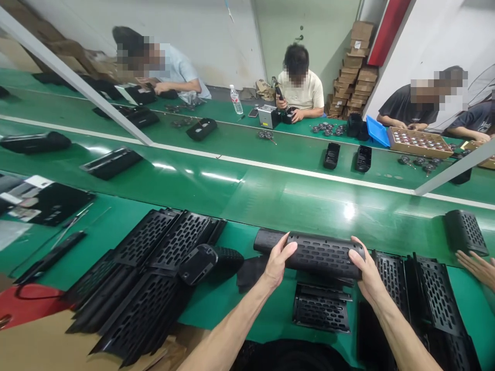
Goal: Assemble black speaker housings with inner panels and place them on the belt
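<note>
A long black speaker housing point(323, 255) with rows of slots is held level between both my hands above the green workbench. My left hand point(279, 260) grips its left part, thumb on the near face. At its right end my right hand point(362, 263) is wrapped round it, thumb also in front. Just below lies a short slotted black panel point(323, 309). A black housing with a rounded end point(199, 263) rests on its side left of my left hand, and a dark flat piece point(250, 274) sits between them.
Stacked slotted panels point(158, 257) lie at left, more slotted panels point(436, 288) at right. A co-worker's hand point(477, 270) is near another housing point(466, 232) at the right edge. Beyond runs a green conveyor belt point(263, 193); several people sit across it. A slanted white post point(77, 77) crosses the left.
</note>
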`<state>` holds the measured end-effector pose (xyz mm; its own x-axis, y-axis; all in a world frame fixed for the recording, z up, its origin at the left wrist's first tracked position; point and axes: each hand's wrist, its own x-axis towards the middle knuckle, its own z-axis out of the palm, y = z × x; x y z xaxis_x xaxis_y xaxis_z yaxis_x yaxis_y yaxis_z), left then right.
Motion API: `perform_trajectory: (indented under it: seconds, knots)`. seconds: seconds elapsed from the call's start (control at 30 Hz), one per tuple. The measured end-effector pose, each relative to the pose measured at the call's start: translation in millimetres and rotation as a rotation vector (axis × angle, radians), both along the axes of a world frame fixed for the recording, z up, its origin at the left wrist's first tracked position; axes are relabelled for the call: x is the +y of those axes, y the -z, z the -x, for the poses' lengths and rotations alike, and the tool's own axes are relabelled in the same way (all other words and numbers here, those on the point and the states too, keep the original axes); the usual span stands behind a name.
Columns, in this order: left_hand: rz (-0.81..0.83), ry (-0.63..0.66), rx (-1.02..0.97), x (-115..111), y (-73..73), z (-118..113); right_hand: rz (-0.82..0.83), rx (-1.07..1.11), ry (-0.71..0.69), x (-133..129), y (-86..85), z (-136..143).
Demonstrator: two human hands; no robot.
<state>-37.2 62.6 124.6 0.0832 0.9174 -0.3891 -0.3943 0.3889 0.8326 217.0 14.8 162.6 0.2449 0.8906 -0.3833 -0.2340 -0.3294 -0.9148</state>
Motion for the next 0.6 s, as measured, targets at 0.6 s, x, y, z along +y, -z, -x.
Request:
perform_trajectory:
  seconds: [0.6]
  knots:
    - [-0.188, 0.178, 0.069, 12.9, -1.1, -2.4, 0.126, 0.129, 0.068, 17.3, -1.8, -7.2]
